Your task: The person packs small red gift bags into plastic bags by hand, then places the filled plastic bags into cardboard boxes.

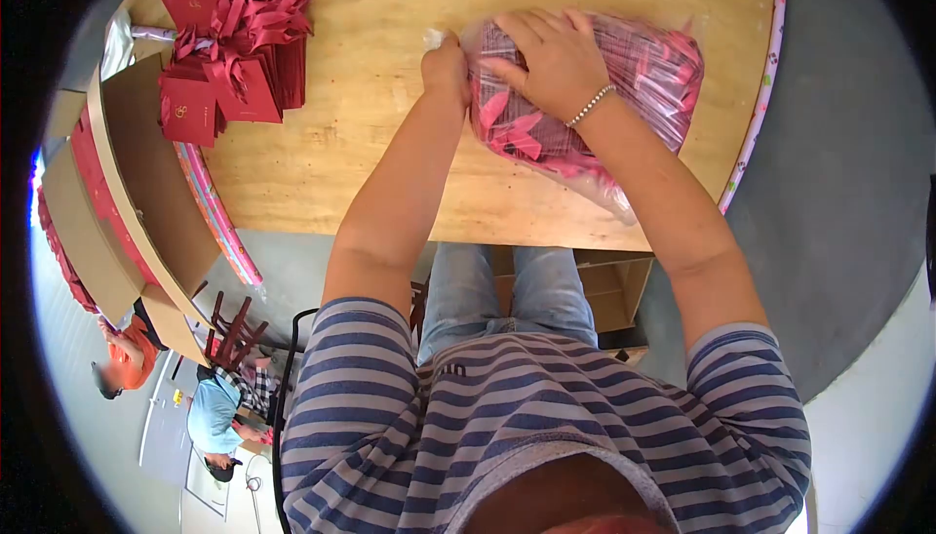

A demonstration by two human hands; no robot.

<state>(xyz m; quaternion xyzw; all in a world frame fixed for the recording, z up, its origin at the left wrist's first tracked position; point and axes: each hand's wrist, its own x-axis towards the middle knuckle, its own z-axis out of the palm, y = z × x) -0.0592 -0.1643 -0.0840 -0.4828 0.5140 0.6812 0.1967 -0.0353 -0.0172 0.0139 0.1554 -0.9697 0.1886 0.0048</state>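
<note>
A clear plastic bag (643, 76) packed with dark red items and pink-red ribbons lies on the wooden table (370, 76). My left hand (446, 68) is at the bag's left end, its fingers closed on a bunched bit of clear plastic. My right hand (561, 61), with a beaded bracelet at the wrist, rests on top of the bag with its fingers spread. Stacks of red gift bags (249, 85) with ribbon handles lie at the table's upper left.
An open cardboard box (151, 154) stands beside the table's left edge. Patterned strips run along the left edge and the right edge (760, 105). Two people (214, 417) (132, 358) are at the lower left. Shelving (614, 290) shows under the table.
</note>
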